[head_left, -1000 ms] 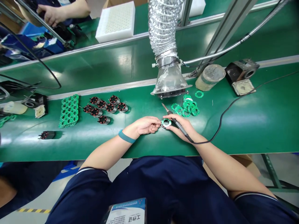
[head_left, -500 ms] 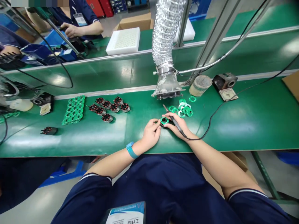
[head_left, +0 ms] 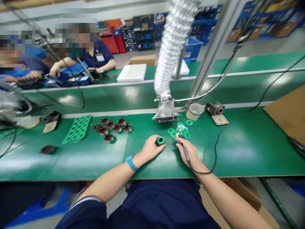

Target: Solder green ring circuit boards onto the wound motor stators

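My left hand is closed around a motor stator, dark at the sides, with a green ring-shaped circuit board on its top. Between the fingers of my right hand is a soldering iron, its tip pointing up and away from me over a loose pile of green and white ring boards. The cord loops down past my right wrist. To the left, several copper-wound stators stand in a group, beside a stack of green perforated board panels.
A fume extraction hose hangs above the bench. At the back right are a whitish tub and a soldering iron stand. A cardboard box is at the right edge. Two people sit across the bench.
My hands have moved apart: the left has shifted left with the stator, the right has carried the soldering iron away from it. The camera view has tilted upward.
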### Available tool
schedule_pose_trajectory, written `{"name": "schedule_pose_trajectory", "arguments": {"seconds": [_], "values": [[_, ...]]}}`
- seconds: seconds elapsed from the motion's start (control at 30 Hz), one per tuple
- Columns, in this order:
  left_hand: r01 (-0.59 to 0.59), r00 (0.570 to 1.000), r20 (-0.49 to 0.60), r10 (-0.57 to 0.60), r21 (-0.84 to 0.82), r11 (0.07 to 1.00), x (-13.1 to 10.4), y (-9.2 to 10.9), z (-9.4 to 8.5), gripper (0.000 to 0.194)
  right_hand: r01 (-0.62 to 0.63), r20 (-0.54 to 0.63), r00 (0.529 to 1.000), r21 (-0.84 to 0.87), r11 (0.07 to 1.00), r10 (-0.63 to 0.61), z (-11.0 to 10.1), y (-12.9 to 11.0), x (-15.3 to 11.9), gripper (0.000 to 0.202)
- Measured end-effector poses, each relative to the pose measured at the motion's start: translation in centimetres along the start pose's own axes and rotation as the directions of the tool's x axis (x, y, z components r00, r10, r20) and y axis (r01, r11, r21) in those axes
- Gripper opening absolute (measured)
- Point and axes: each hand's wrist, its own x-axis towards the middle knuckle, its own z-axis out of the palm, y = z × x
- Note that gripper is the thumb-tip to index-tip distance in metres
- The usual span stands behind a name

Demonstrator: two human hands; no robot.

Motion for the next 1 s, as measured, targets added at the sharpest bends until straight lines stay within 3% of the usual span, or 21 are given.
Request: {"name": "schedule_pose_trajectory", "arguments": {"seconds": [0.1, 0.27, 0.37, 0.43, 0.5, 0.57, 0.63, 0.7, 0.77, 0.9, 1.0], "values": [[0.126, 0.987, -0.119, -0.111, 0.120, 0.985, 3.9, -3.4, -3.5, 0.035, 0.017, -0.056, 0.998, -0.125, 0.992, -0.024, -1.0, 2.7, -0.1, 0.028], [0.411, 0.906, -0.273, -0.323, 0.387, 0.826, 17.0, -10.3, -9.3, 0.051, -0.104, -0.144, 0.987, -0.263, 0.959, 0.068, -1.1, 5.1, 1.0, 0.028], [0.543, 0.839, -0.283, -0.464, 0.459, 0.703, 23.1, -12.9, -10.5, 0.054, -0.159, -0.124, 0.984, -0.267, 0.951, 0.130, -0.7, 5.1, 1.4, 0.033], [0.576, 0.815, -0.264, -0.516, 0.471, 0.668, 25.2, -13.9, -10.7, 0.053, -0.168, -0.100, 0.984, -0.264, 0.950, 0.146, -0.5, 5.0, 1.5, 0.032], [0.599, 0.794, -0.249, -0.555, 0.481, 0.641, 25.8, -14.3, -10.9, 0.058, -0.175, -0.091, 0.983, -0.264, 0.948, 0.156, -0.5, 5.0, 1.5, 0.032], [0.606, 0.782, -0.236, -0.576, 0.504, 0.616, 24.9, -14.0, -11.4, 0.073, -0.188, -0.096, 0.981, -0.268, 0.945, 0.168, -0.5, 5.0, 1.5, 0.031], [0.553, 0.819, -0.212, -0.533, 0.539, 0.635, 22.4, -13.2, -12.3, 0.080, -0.204, -0.104, 0.978, -0.268, 0.942, 0.182, -0.6, 5.1, 1.3, 0.028], [0.428, 0.896, -0.179, -0.407, 0.591, 0.684, 18.3, -12.2, -13.2, 0.070, -0.209, -0.105, 0.977, -0.264, 0.942, 0.187, -0.7, 5.2, 1.2, 0.025], [0.314, 0.945, -0.150, -0.290, 0.657, 0.685, 13.2, -11.1, -13.8, 0.061, -0.212, -0.102, 0.976, -0.271, 0.939, 0.191, -0.7, 5.4, 1.0, 0.024], [0.240, 0.963, -0.096, -0.253, 0.733, 0.636, 4.2, -9.5, -13.5, 0.049, -0.208, -0.076, 0.978, -0.307, 0.929, 0.194, -1.1, 5.8, 1.1, 0.029], [0.207, 0.976, -0.101, -0.193, 0.707, 0.677, 1.0, -8.6, -12.4, 0.041, -0.174, -0.102, 0.983, -0.292, 0.941, 0.150, -1.8, 6.0, 1.1, 0.032]]}}
